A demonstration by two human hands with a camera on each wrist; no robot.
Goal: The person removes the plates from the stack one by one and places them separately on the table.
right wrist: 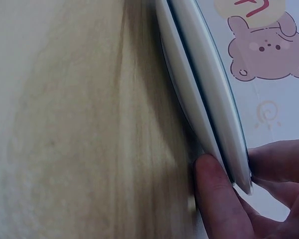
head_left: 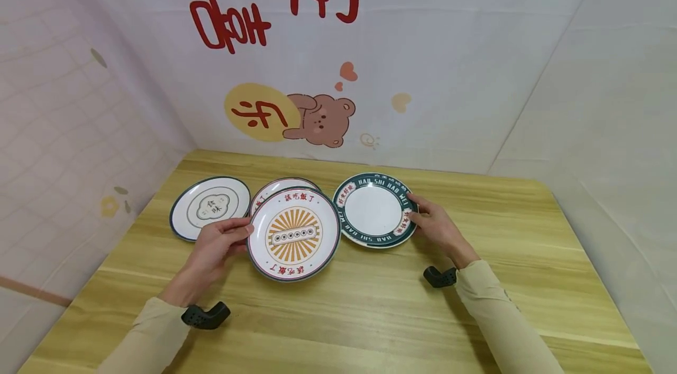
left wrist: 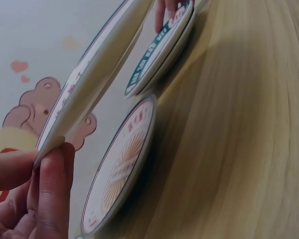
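Note:
My left hand [head_left: 211, 247] pinches the left rim of a white plate with an orange sunburst [head_left: 275, 227]. In the left wrist view this plate is raised and apart from a similar sunburst plate [left wrist: 122, 169] on the table, which it mostly covers in the head view. On the right, my right hand [head_left: 436, 224] grips the right edge of a green-rimmed plate [head_left: 372, 209]. The right wrist view shows a second plate [right wrist: 189, 89] stacked directly beneath it, with one finger [right wrist: 214, 184] at the lower plate's edge and others over the upper one.
At the far left lies a blue-rimmed white plate [head_left: 187, 206] with a grey emblem, close to the left hand. The plates are on a wooden table [head_left: 359, 315]. Behind it hangs a printed white cloth [head_left: 449, 56] with a bear and red characters.

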